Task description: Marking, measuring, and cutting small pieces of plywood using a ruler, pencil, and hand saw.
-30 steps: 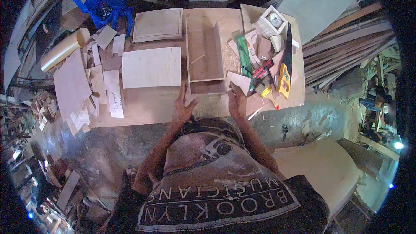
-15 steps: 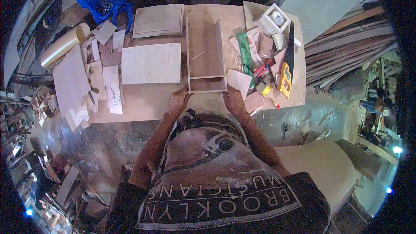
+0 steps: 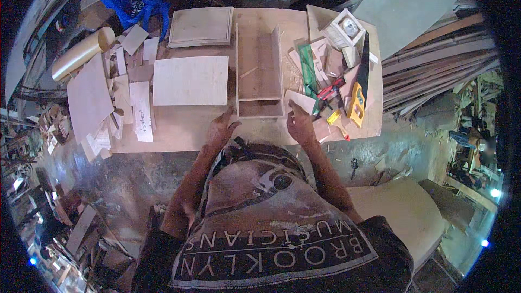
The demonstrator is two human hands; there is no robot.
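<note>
A narrow open wooden box (image 3: 259, 59), with a crosspiece near its front, lies lengthwise on the plywood tabletop (image 3: 201, 125). My left hand (image 3: 221, 127) is just left of its front corner, thumb and fingers apart, holding nothing. On the other side, my right hand (image 3: 298, 123) rests by the front right corner, near a small pale board (image 3: 301, 101), its fingers slightly bent and apart with nothing visible in them. Left of the box lie a plain pale panel (image 3: 190, 80) and, behind it, a bevel-edged panel (image 3: 201, 26).
Wood offcuts (image 3: 130, 92), a gold roll (image 3: 81, 54) and a blue bag (image 3: 130, 5) are left. Right lie a yellow-handled saw (image 3: 356, 103), red tool (image 3: 331, 89), paintbrush (image 3: 334, 119), green strip (image 3: 306, 68) and framed clock (image 3: 343, 28). Long boards (image 3: 434, 70) are stacked beyond.
Half a second ago both hands gripped the box's front corners; now they have come off it and opened, sitting slightly apart from it on either side.
</note>
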